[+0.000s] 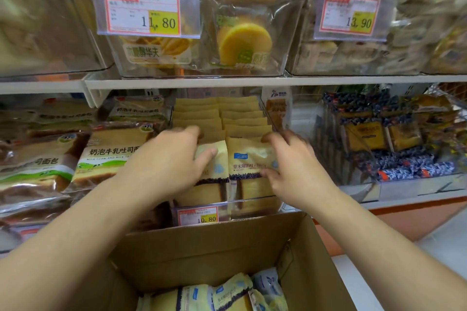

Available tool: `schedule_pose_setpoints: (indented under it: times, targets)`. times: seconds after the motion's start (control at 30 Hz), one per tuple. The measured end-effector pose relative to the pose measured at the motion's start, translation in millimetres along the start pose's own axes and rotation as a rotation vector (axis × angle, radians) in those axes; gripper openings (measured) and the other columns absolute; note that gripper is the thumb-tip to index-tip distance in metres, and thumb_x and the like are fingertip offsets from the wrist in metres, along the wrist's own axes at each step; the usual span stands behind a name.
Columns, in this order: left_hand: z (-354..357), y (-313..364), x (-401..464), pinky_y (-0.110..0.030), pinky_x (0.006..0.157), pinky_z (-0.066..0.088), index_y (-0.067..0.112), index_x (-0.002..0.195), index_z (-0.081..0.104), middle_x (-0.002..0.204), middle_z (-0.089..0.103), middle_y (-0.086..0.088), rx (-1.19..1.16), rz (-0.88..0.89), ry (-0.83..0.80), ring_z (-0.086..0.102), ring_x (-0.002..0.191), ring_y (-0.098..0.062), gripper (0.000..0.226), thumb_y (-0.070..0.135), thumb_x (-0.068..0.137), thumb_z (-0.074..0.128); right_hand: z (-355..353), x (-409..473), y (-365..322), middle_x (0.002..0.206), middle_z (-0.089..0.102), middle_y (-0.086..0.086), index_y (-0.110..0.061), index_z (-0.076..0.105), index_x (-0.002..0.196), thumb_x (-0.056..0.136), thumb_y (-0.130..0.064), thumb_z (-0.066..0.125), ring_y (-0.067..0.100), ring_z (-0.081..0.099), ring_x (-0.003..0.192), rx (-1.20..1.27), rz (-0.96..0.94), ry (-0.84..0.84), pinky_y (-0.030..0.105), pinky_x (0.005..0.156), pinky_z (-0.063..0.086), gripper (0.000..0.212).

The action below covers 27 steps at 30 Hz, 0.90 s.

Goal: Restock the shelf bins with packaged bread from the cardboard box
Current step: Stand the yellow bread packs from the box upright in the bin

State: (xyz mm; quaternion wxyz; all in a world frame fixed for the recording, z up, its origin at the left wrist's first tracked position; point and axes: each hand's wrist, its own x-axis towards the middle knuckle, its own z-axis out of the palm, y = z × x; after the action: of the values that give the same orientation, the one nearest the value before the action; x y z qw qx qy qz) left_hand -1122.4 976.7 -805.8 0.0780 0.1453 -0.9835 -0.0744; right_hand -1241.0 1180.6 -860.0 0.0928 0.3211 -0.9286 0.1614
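A clear shelf bin (252, 203) on the lower shelf holds two rows of pale yellow bread packs with a purple band. My left hand (174, 159) grips the front pack of the left row (217, 171), thumb on its face. My right hand (290, 161) pinches the front pack of the right row (249, 159) at its right edge. Below my arms stands the open cardboard box (214, 255), with several of the same bread packs (227, 293) lying at its bottom.
Milk toast loaves (108, 156) fill the shelf to the left. A bin of blue-wrapped packs (394, 139) stands to the right. Clear bins of cakes (242, 40) with price tags 11.80 (144, 11) and 13.90 (351, 14) sit on the upper shelf (252, 82).
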Motion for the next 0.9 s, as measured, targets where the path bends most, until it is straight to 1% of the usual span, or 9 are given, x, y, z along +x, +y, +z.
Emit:
schedule_pose_setpoints:
  times: [0.1,0.2,0.27,0.33,0.4,0.5,0.6,0.77,0.9]
  targets:
    - [-8,0,24,-0.039,0.092,0.054,0.019,0.129,0.061,0.124,0.069,-0.009,0.027,-0.022,-0.066,0.064,0.111,-0.029,0.046,0.054,0.103,0.049,-1,-3,-3,0.150,0.043,0.003,-0.027,0.041,0.151,0.090,-0.036,0.077,0.028,0.039,0.141,0.010,-0.036,0.041,0.044,0.120,0.033,0.071]
    - [-12,1,41,-0.033,0.098,0.052,0.025,0.141,0.058,0.137,0.066,-0.003,0.020,-0.031,-0.173,0.064,0.119,-0.025,0.050,0.054,0.100,0.059,-7,-10,-16,0.156,0.034,0.001,-0.034,0.038,0.155,0.090,-0.034,0.070,0.027,0.026,0.148,0.064,-0.193,0.069,0.046,0.123,0.024,0.073]
    - [-11,-2,48,-0.028,0.096,0.050,0.029,0.142,0.057,0.140,0.065,0.002,0.003,-0.030,-0.218,0.064,0.120,-0.022,0.050,0.052,0.099,0.062,-7,-13,-27,0.159,0.034,-0.003,-0.040,0.039,0.156,0.092,-0.033,0.066,0.025,0.022,0.151,0.061,-0.322,0.035,0.045,0.125,0.021,0.070]
    - [-7,-7,54,-0.025,0.092,0.049,0.031,0.140,0.059,0.139,0.065,0.002,-0.010,-0.032,-0.232,0.064,0.118,-0.021,0.046,0.050,0.099,0.061,1,-16,-33,0.161,0.036,-0.005,-0.040,0.040,0.156,0.095,-0.035,0.060,0.026,0.019,0.153,0.044,-0.378,-0.006,0.048,0.128,0.019,0.064]
    - [-1,-10,59,-0.027,0.093,0.050,0.031,0.135,0.063,0.136,0.067,0.002,-0.002,-0.034,-0.237,0.064,0.116,-0.022,0.044,0.056,0.099,0.058,8,-19,-33,0.163,0.036,-0.006,-0.039,0.040,0.156,0.099,-0.039,0.055,0.026,0.017,0.155,0.024,-0.360,-0.046,0.050,0.130,0.018,0.059]
    - [4,-12,67,-0.031,0.095,0.053,0.030,0.129,0.067,0.130,0.069,0.002,-0.005,-0.046,-0.276,0.064,0.112,-0.023,0.046,0.062,0.099,0.052,11,-20,-30,0.164,0.037,-0.008,-0.039,0.035,0.159,0.101,-0.041,0.053,0.027,0.016,0.158,0.023,-0.337,-0.068,0.046,0.130,0.009,0.061]
    - [4,-13,74,-0.033,0.095,0.055,0.030,0.125,0.071,0.126,0.070,0.004,-0.002,-0.043,-0.304,0.065,0.108,-0.021,0.037,0.054,0.101,0.055,9,-17,-30,0.165,0.036,-0.012,-0.041,0.031,0.161,0.102,-0.042,0.052,0.025,0.012,0.159,0.017,-0.351,-0.060,0.039,0.126,0.000,0.063]
    - [5,-13,80,-0.030,0.090,0.058,0.029,0.115,0.078,0.116,0.075,0.005,-0.007,-0.037,-0.288,0.069,0.102,-0.016,0.022,0.036,0.096,0.070,10,-17,-31,0.167,0.033,-0.012,-0.042,0.027,0.162,0.102,-0.043,0.052,0.024,0.011,0.160,0.000,-0.350,-0.085,0.042,0.127,-0.001,0.066]
    - [10,-13,78,-0.025,0.081,0.054,0.028,0.112,0.078,0.114,0.075,0.004,0.018,-0.047,-0.225,0.068,0.101,-0.018,0.019,0.027,0.096,0.070,10,-18,-31,0.168,0.032,-0.012,-0.045,0.026,0.161,0.102,-0.042,0.053,0.024,0.010,0.160,-0.002,-0.344,-0.093,0.043,0.127,-0.003,0.066]
